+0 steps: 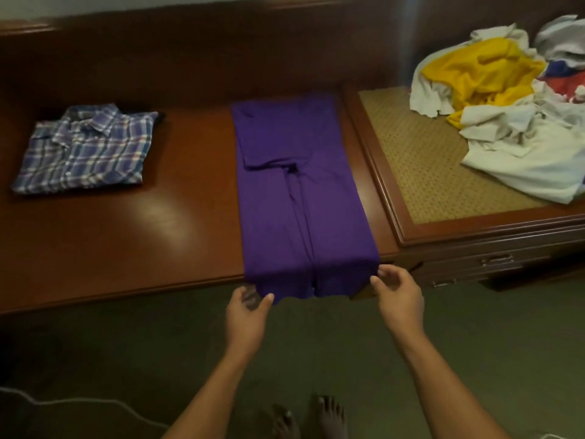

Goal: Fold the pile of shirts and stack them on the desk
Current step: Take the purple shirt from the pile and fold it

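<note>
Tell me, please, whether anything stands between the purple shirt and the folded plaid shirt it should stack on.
Nothing visible does: only bare desk lies between the purple shirt and the plaid shirt. The left hand and right hand are at its hem corners.

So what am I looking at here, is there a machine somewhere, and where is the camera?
No machine: these are a person's two bare hands, filmed by one camera worn on the head, looking down. On the wooden desk lies a purple shirt, folded into a long strip whose near end hangs over the edge. The left hand pinches its near left corner; the right hand is at the right corner, grip unclear. A folded plaid shirt lies to the left. To the right, unfolded shirts are piled on a woven-topped unit.
</note>
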`<control>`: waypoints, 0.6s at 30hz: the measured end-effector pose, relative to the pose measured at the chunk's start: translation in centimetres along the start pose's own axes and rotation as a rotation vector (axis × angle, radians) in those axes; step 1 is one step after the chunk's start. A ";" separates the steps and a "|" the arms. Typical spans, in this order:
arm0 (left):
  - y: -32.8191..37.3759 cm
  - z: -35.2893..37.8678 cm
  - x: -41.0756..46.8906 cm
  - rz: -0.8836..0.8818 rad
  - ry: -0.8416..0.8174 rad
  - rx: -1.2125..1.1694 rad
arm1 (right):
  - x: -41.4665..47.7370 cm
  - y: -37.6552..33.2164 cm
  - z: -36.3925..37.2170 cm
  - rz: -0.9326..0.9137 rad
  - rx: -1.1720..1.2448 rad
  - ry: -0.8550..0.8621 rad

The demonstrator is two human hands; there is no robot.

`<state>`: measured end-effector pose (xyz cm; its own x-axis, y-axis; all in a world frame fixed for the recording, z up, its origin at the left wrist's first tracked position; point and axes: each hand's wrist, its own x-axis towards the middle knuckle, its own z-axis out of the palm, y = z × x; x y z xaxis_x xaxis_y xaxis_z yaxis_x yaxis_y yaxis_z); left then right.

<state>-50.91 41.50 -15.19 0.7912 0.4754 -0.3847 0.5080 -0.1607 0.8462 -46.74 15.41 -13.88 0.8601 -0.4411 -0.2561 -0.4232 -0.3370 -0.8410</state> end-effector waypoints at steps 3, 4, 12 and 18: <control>-0.9 1.5 1.0 -0.071 -0.034 -0.095 | 1.3 1.4 1.4 0.180 0.199 -0.162; -1.2 1.8 1.1 -0.088 -0.041 -0.100 | 1.5 1.9 1.8 0.223 0.238 -0.234; -4.5 0.5 -1.2 -0.154 -0.125 0.172 | 0.5 5.9 -0.2 0.197 -0.051 -0.554; -3.0 -1.0 -5.4 -0.237 -0.216 0.137 | -1.0 6.8 -3.0 0.260 -0.107 -0.716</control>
<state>-57.04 40.29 -15.25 0.6919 0.3216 -0.6465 0.7159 -0.1895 0.6720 -51.33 11.09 -17.90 0.6886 0.1166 -0.7157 -0.6308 -0.3905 -0.6705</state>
